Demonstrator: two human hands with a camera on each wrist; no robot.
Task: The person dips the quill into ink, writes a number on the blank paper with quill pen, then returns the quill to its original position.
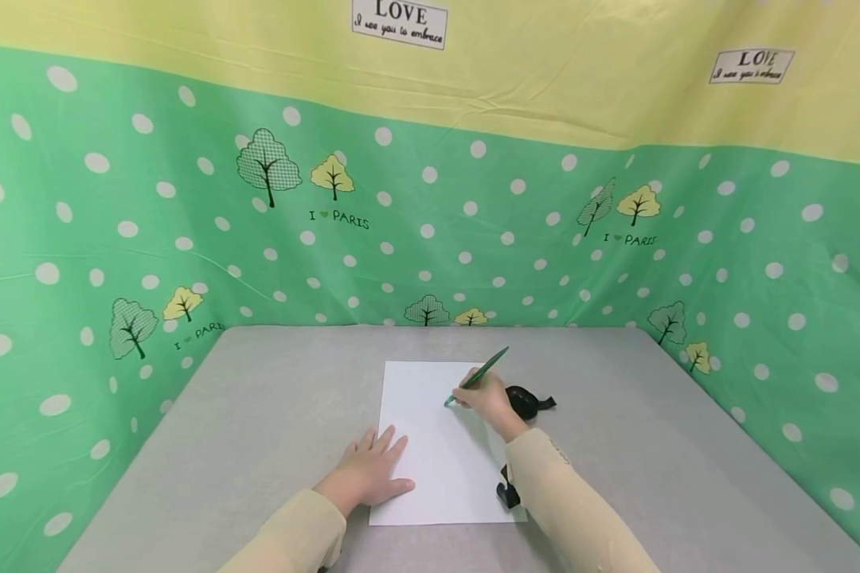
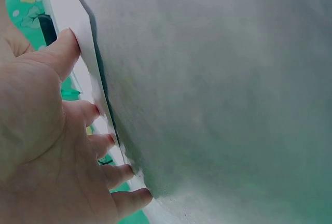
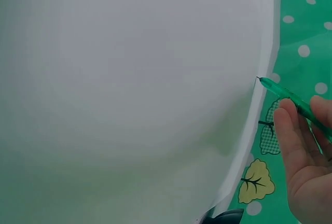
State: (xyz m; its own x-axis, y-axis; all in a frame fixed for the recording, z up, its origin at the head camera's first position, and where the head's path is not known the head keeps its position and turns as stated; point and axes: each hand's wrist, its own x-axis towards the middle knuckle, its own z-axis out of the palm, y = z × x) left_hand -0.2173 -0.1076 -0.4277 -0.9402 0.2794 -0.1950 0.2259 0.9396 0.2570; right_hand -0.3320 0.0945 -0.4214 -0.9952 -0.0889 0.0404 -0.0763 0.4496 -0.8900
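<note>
A white sheet of paper (image 1: 430, 461) lies on the grey table. My right hand (image 1: 489, 399) pinches a green pen (image 1: 489, 364) between thumb and fingers, with the pen tilted and its tip right at the upper part of the sheet. The right wrist view shows the green pen (image 3: 290, 95) with its thin tip against the paper (image 3: 155, 79). On the sheet's left edge rests my left hand (image 1: 369, 469), palm down, fingers spread and straight. In the left wrist view, the fingers of the left hand (image 2: 62, 125) lie along the paper's edge.
Beside my right wrist is a rounded black object (image 1: 521, 403) with a short strap-like end. Another black piece (image 1: 507, 492) sits by the sheet's lower right edge, partly hidden by the sleeve. Green and yellow patterned cloth (image 1: 430, 199) surrounds the grey table (image 1: 272, 414).
</note>
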